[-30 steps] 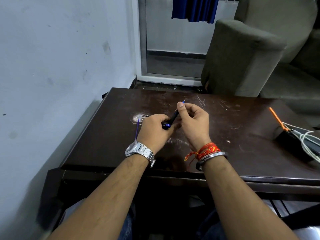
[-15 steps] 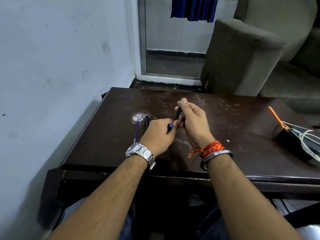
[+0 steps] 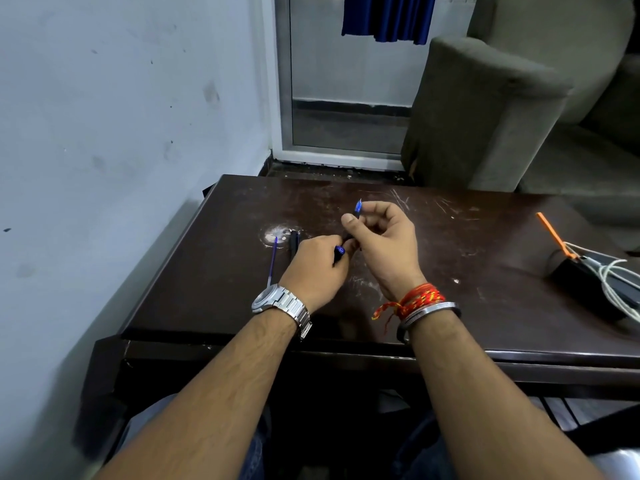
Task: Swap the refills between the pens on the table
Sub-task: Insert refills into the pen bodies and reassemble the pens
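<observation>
Both hands grip one black pen (image 3: 347, 233) | left hand (image 3: 313, 268) clenched on rear end, right hand (image 3: 384, 242) pinching tip end | axis near-left to far-right | loose blue refill (image 3: 272, 261) on worktop (image 3: 485, 299), left of left hand, beside spare barrel (image 3: 294, 241).

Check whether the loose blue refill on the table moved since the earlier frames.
No. The blue refill keeps its place, its far end by the pale scuff on the table.
</observation>
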`<state>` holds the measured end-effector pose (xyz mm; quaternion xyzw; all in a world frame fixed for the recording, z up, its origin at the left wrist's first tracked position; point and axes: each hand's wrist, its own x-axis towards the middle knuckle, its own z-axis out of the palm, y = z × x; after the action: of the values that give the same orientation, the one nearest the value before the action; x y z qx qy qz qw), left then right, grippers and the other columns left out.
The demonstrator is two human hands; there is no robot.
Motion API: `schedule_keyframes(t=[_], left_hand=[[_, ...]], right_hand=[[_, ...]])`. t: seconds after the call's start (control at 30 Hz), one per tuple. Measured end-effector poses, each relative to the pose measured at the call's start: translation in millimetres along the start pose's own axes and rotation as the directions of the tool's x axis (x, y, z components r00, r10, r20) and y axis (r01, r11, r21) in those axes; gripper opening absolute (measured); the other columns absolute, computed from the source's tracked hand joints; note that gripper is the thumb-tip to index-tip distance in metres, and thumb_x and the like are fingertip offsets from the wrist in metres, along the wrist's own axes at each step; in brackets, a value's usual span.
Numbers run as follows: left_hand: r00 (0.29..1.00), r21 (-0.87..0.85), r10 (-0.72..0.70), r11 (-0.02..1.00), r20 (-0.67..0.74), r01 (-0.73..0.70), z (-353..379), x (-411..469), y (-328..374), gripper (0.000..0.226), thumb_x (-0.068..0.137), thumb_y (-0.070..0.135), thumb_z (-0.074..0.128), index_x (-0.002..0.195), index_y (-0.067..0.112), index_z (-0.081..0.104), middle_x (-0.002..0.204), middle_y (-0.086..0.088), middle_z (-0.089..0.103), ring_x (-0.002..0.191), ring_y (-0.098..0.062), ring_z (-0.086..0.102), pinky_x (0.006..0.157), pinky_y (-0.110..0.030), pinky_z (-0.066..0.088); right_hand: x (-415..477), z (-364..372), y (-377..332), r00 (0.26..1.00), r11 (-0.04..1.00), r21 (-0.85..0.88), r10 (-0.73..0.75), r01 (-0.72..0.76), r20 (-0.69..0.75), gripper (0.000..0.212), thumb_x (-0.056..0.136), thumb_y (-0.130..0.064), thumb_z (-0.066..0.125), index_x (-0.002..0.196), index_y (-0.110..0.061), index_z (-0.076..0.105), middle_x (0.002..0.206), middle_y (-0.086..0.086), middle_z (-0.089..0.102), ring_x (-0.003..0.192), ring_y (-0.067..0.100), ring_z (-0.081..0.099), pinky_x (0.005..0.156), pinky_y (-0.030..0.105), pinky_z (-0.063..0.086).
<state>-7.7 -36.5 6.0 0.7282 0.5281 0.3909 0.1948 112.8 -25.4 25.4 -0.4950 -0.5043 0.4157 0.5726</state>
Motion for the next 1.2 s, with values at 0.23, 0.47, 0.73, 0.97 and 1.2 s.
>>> schedule_keyframes(t=[0.23,0.47,0.73,0.97,1.2], left_hand=[[0.999,0.002,0.004,1.0,0.031,-0.004,-2.8,-0.2,1.2,0.029,0.096,0.017,0.052,0.068,0.012,0.056,0.057,0.001,0.052,0.052,-0.012,0.046,0.052,-0.024,0.031],[1.0,0.007,0.009,1.0,0.006,-0.009,-4.0,0.4,1.2,0.044,0.099,0.023,0.049,0.057,0.026,0.039,0.052,0.009,0.042,0.047,-0.007,0.04,0.048,-0.017,0.031],[1.0,0.003,0.003,1.0,0.014,-0.003,-2.9,1.5,-2.2,0.035,0.096,0.016,0.053,0.061,0.018,0.048,0.054,0.009,0.047,0.05,-0.007,0.043,0.051,-0.019,0.03],[0.996,-0.026,-0.038,0.999,0.078,0.041,-4.4,0.1,-3.2,0.02,0.095,0.017,0.054,0.08,0.008,0.065,0.064,-0.001,0.062,0.055,-0.009,0.056,0.049,-0.016,0.039],[0.999,-0.053,-0.02,0.998,0.038,0.022,-5.8,0.7,-1.5,0.043,0.098,0.02,0.052,0.057,0.026,0.043,0.048,0.009,0.044,0.041,-0.004,0.046,0.043,-0.014,0.032]], right_hand=[[0.8,3.2,-1.3,0.998,0.993,0.111,0.045,-0.049,0.033,0.034,0.091,-0.015,0.069,0.119,-0.006,0.052,0.089,0.007,0.064,0.053,0.006,0.061,0.053,0.023,0.053],[0.9,4.8,-7.5,0.996,0.962,0.258,0.078,-0.085,0.038,0.023,0.097,0.002,0.05,0.116,-0.01,0.051,0.089,0.008,0.072,0.051,0.006,0.06,0.053,0.024,0.052],[-2.4,5.8,-3.7,1.0,0.997,0.082,0.008,-0.008,0.002,0.032,0.09,-0.002,0.067,0.119,-0.006,0.054,0.083,0.006,0.069,0.058,0.01,0.064,0.058,0.028,0.055],[-2.1,6.2,-0.3,0.999,0.999,0.015,0.032,-0.032,0.01,0.044,0.085,-0.022,0.076,0.12,-0.015,0.05,0.097,0.004,0.067,0.061,0.008,0.062,0.06,0.029,0.058],[-2.0,7.7,-2.7,0.999,0.981,0.192,0.033,-0.025,-0.037,0.036,0.087,-0.002,0.072,0.107,-0.019,0.047,0.079,0.002,0.069,0.053,0.011,0.063,0.061,0.032,0.055]])
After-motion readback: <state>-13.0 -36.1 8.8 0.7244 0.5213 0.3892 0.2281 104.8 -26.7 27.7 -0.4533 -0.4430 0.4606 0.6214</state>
